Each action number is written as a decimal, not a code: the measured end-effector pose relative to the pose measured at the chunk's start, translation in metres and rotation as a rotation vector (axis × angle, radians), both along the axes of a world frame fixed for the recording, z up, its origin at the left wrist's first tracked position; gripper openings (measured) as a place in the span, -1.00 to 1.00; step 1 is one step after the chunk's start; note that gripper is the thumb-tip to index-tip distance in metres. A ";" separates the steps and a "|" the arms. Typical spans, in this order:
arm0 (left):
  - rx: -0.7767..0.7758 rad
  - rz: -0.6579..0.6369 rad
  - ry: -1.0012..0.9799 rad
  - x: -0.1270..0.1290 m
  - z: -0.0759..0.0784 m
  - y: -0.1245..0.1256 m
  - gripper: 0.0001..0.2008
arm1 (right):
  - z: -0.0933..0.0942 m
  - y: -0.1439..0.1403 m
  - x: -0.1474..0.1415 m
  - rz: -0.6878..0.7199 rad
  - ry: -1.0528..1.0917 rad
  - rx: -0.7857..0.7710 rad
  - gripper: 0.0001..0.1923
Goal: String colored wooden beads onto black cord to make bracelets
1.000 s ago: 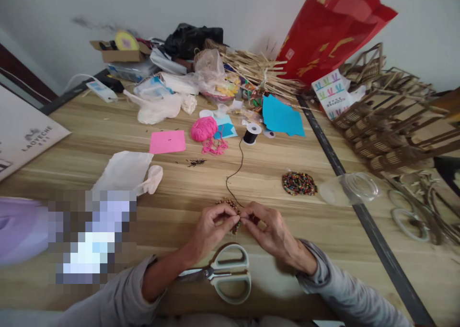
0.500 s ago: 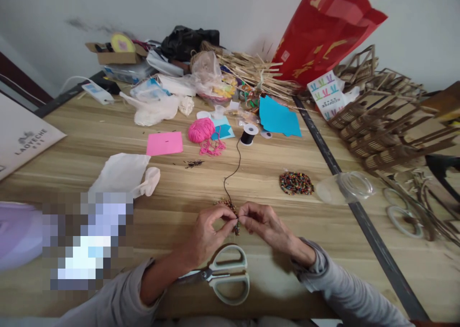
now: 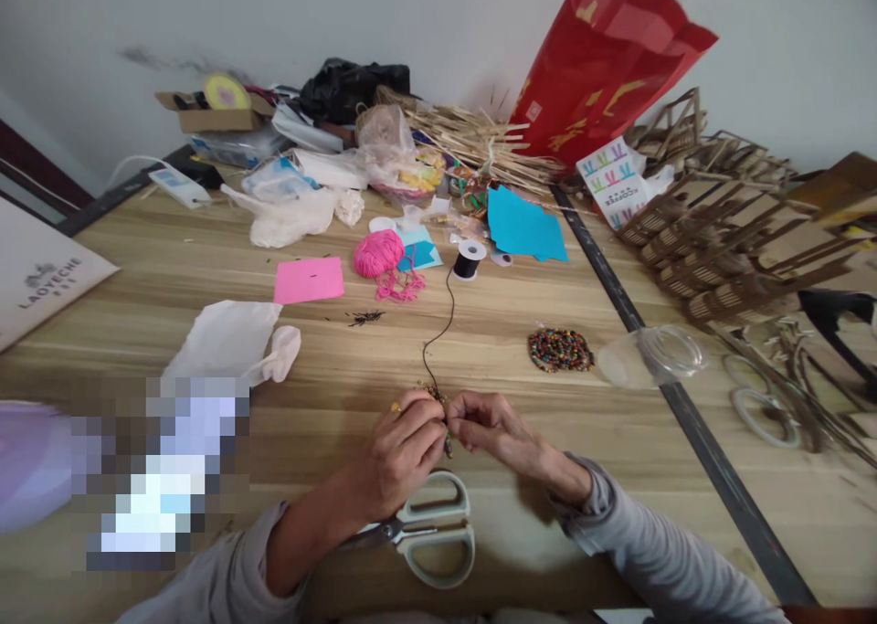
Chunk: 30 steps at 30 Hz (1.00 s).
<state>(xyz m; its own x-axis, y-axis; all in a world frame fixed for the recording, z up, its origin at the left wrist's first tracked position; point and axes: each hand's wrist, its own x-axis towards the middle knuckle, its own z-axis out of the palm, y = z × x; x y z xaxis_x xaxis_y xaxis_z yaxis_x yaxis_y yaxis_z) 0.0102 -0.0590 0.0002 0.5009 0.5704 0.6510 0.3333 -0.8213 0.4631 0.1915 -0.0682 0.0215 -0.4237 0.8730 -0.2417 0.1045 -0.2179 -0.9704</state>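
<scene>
My left hand point(image 3: 406, 446) and my right hand point(image 3: 494, 430) meet at the front middle of the table, fingers pinched close together on a black cord point(image 3: 437, 333). The cord runs back from my fingers to a black spool point(image 3: 469, 260) with white ends. A short beaded piece point(image 3: 449, 449) shows just below and between my fingertips, and small beads peek out behind them; my fingers hide most of it. Scissors point(image 3: 435, 531) with pale handles lie right below my left hand, their blades partly under its wrist.
Multicoloured beads point(image 3: 560, 350) lie in a coil at the right, beside a clear plastic bag point(image 3: 648, 357). Farther back are pink yarn point(image 3: 379, 254), a pink card point(image 3: 308, 280) and a blue sheet point(image 3: 526, 226). Woven brown baskets point(image 3: 726, 259) crowd the right side. A white bag point(image 3: 223, 336) lies left.
My left hand has turned over, its fingers now curled with the back of the hand showing. My right hand keeps its pinch. The whole view has shifted slightly.
</scene>
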 end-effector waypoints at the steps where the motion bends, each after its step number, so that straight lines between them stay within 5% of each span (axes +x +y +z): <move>1: -0.004 -0.018 -0.003 0.000 -0.001 0.000 -0.85 | 0.000 0.000 0.000 0.002 -0.002 0.000 -0.57; 24: -0.150 -0.055 -0.059 0.000 0.003 0.005 -0.84 | 0.000 -0.005 0.000 -0.032 -0.288 0.339 -0.83; 30: -0.177 -0.004 -0.143 0.001 -0.001 0.007 -0.86 | -0.002 -0.006 0.001 -0.050 -0.371 0.598 -0.90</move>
<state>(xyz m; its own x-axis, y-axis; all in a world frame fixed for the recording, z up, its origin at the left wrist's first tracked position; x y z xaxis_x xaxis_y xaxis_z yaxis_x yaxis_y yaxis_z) 0.0108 -0.0522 -0.0008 0.4132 0.6803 0.6053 0.2508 -0.7240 0.6426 0.1926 -0.0747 0.0191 -0.3622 0.9174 0.1648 0.4554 0.3284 -0.8275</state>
